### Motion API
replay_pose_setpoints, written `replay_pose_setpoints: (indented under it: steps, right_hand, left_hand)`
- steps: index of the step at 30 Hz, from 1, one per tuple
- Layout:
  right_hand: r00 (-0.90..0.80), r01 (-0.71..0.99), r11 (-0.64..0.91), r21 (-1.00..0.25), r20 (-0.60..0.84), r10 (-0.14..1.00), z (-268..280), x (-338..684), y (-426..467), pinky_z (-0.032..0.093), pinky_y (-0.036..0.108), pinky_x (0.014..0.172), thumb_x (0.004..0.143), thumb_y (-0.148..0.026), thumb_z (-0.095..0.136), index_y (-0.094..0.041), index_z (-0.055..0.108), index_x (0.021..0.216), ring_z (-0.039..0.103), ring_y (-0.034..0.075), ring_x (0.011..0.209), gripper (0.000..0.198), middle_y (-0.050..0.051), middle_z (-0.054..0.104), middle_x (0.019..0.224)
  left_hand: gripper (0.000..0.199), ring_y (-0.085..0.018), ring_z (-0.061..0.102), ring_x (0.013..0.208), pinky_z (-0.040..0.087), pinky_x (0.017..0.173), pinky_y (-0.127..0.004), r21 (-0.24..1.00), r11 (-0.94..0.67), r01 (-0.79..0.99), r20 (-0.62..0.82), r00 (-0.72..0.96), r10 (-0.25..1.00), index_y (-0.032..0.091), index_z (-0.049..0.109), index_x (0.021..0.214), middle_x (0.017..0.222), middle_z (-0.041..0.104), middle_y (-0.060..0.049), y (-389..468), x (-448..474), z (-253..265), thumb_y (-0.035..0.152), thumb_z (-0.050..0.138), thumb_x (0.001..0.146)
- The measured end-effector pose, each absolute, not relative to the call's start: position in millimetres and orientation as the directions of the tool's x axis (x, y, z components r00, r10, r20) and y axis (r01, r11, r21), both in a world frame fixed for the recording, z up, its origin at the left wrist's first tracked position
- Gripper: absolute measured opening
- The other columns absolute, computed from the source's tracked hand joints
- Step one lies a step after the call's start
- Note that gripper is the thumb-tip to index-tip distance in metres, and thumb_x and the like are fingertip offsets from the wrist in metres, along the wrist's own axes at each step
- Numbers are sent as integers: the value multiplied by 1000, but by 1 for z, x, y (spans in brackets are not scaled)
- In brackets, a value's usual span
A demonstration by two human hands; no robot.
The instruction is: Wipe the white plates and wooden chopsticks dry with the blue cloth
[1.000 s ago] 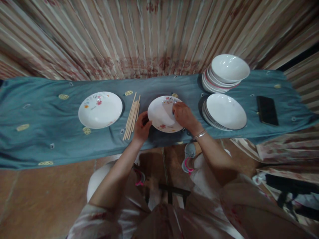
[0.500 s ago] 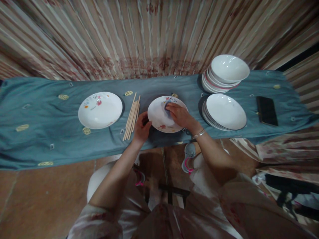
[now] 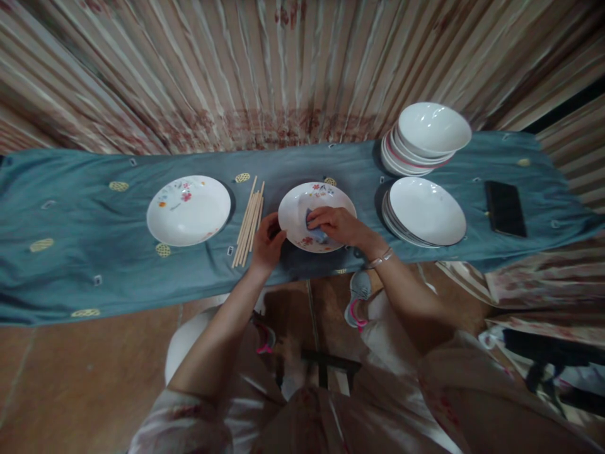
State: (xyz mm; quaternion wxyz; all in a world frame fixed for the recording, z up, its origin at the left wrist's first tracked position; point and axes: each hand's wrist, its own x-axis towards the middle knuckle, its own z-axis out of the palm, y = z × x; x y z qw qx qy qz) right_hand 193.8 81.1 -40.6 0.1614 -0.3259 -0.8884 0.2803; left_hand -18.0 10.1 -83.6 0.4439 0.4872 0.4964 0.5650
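Observation:
A white plate (image 3: 293, 217) with small flower prints sits in front of me on the cloth-covered table. My left hand (image 3: 269, 243) grips its left rim, thumb at the near side and fingers curled by the edge. Over the plate's middle, my right hand (image 3: 334, 224) presses a bluish cloth (image 3: 309, 218) onto the surface; most of the cloth is hidden under the fingers. Just left of my left hand lies a bundle of wooden chopsticks (image 3: 249, 224).
A flowered plate (image 3: 198, 214) lies at the left. To the right are stacked plates (image 3: 428, 211), stacked bowls (image 3: 435, 129) behind them and a black phone (image 3: 505, 208). A blue-green cloth (image 3: 113, 265) covers the table; a pleated curtain (image 3: 227, 69) hangs behind.
My right hand has moved the cloth from the plate's far part toward its middle and near side. My left hand keeps its hold on the rim.

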Motion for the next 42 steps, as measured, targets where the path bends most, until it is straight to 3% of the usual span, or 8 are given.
replay_pose_setpoints:
  steps: [6, 13, 19, 25, 29, 34, 42]
  right_hand:
    - [-751, 520, 629, -578, 41, 659, -30, 198, 79, 51, 31, 92, 77, -2, 46, -17, 73, 76, 69, 17, 96, 31, 5, 75, 98]
    - [-665, 720, 609, -334, -80, 742, -20, 204, 75, 48, 33, 93, 86, -8, 41, -16, 69, 79, 66, 21, 98, 30, 10, 74, 96]
    - [-545, 832, 532, -158, -49, 837, -20, 195, 70, 47, 42, 90, 92, -11, 35, -12, 67, 86, 62, 29, 97, 33, 18, 70, 96]
    - [-515, 833, 517, -197, 66, 855, -27, 193, 74, 44, 42, 95, 89, -9, 35, -14, 67, 88, 61, 27, 98, 33, 15, 69, 96]
    - [-510, 801, 541, -257, 181, 841, -29, 201, 68, 33, 47, 108, 88, -13, 42, -17, 68, 102, 54, 27, 121, 30, 12, 67, 122]
    - [-536, 760, 567, -318, 187, 823, -24, 218, 57, 38, 46, 106, 90, -18, 43, -17, 62, 126, 50, 27, 130, 41, 12, 57, 141]
    - [-671, 730, 670, -136, 48, 740, -23, 213, 65, 37, 42, 108, 87, -2, 39, -8, 65, 119, 52, 26, 129, 42, 18, 62, 132]
  left_hand:
    - [40, -24, 65, 104, 49, 98, -43, 993, -117, -26, 112, -136, 984, 18, 58, 112, 109, 69, -9, 11, -18, -86, 27, 68, 74]
    - [40, -23, 65, 105, 49, 98, -43, 992, -125, -11, 123, -129, 984, 19, 58, 112, 110, 69, -9, 10, -19, -86, 28, 68, 74]
    - [41, -24, 65, 106, 49, 99, -43, 992, -124, -29, 118, -140, 983, 19, 58, 112, 111, 69, -10, 10, -18, -85, 27, 69, 74]
    - [40, -24, 64, 106, 49, 99, -43, 991, -133, -13, 130, -132, 983, 19, 59, 113, 111, 68, -9, 11, -19, -88, 27, 68, 74]
    - [40, -24, 64, 108, 48, 100, -43, 992, -126, -14, 123, -135, 983, 19, 59, 113, 112, 68, -9, 11, -20, -88, 25, 67, 74]
    - [39, -24, 64, 107, 48, 101, -44, 993, -120, -17, 117, -131, 984, 18, 59, 113, 112, 68, -9, 9, -19, -85, 24, 68, 75]
    - [40, -24, 64, 107, 48, 100, -43, 992, -128, -17, 125, -143, 982, 18, 59, 112, 112, 68, -9, 11, -18, -86, 23, 67, 74]
